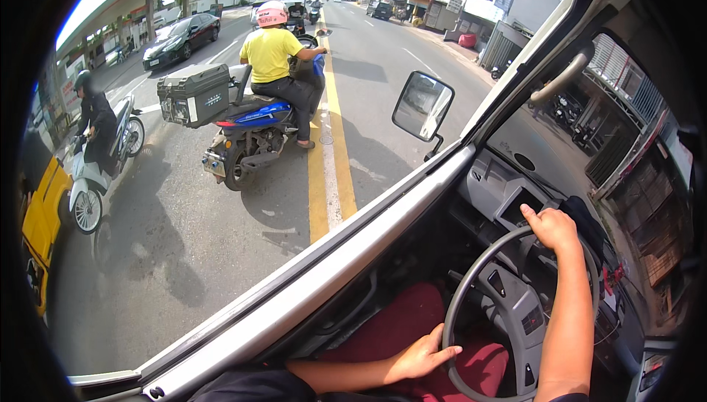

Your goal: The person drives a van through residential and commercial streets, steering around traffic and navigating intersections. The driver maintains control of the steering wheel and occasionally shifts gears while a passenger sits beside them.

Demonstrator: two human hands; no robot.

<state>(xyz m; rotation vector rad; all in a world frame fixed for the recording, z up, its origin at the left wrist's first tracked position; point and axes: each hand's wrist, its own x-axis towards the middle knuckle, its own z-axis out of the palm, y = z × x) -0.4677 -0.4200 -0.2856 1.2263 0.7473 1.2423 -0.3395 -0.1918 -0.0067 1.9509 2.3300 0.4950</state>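
A grey steering wheel (457, 300) sits in front of me at the lower right. My left hand (426, 353) is closed on its lower left rim, the thumb laid across it and the other fingers partly hidden. At the top of the rim my right hand (552, 228) is wrapped round, thumb sticking out to the left. Behind the wheel is a grey dashboard (492, 184), part of it covered by my right hand and arm. Dark red trousers (401, 324) show under the wheel.
Beyond the window frame (324, 266), a rider in a yellow shirt (269, 56) sits on a blue motorcycle (254, 114) with a grey box (195, 95). Another rider (96, 118) on a white motorcycle (92, 184), a yellow vehicle (46, 214) and a black car (182, 39) are leftward. A side mirror (423, 106) juts out.
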